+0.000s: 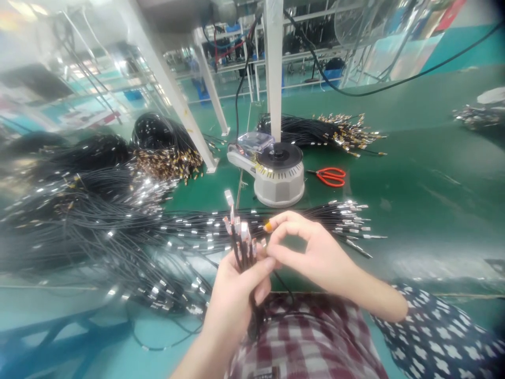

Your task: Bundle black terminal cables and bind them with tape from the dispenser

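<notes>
**Room: green worktop (418,179), teal floor (23,297)**

White posts (275,68) stand on the worktop. Behind: white racks (256,79), contents too blurred to name; blue bin (332,77). Blue frame (87,331) lower left. Bright light (18,13) top left.

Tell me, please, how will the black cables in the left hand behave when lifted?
Short lengths of the black cables probably feel stiff, as their metal ends stand above the left hand. Longer stretches may flop, since similar strands curve nearby.

No readable lettering, numbers, brands or signs anywhere in view.
</notes>
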Demonstrator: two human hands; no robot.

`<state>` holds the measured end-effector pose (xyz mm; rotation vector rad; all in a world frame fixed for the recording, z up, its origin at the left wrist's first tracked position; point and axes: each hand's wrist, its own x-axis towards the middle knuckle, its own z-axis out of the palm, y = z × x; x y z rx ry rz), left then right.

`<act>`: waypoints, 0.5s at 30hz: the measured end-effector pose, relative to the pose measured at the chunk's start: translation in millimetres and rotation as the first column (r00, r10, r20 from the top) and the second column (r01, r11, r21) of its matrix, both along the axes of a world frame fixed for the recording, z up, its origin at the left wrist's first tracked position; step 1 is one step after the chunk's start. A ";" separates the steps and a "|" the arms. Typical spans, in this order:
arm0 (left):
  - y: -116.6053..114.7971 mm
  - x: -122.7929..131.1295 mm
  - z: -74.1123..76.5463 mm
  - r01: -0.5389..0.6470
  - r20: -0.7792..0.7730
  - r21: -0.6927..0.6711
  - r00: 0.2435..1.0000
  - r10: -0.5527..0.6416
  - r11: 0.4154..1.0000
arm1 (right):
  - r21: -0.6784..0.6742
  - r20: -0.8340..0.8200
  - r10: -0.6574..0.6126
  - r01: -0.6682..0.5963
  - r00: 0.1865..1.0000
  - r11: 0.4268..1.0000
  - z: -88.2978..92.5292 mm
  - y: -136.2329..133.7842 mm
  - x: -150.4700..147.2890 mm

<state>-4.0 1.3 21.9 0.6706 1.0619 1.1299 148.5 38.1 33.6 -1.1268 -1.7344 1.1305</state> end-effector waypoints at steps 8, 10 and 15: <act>1.7 -0.8 0.1 -0.068 0.008 -0.051 0.998 0.069 0.996 | 0.018 -0.026 0.005 -0.004 1.000 1.000 -1.2 2.9 0.0; 1.4 -1.2 0.2 -0.059 0.018 -0.056 0.998 0.060 0.997 | 0.006 -0.049 0.004 -0.004 0.999 1.000 -3.3 3.3 -0.3; 1.1 -3.0 0.1 -0.056 0.035 -0.056 0.998 0.058 0.997 | -0.014 -0.135 -0.005 0.003 0.991 1.000 -9.1 3.0 -0.9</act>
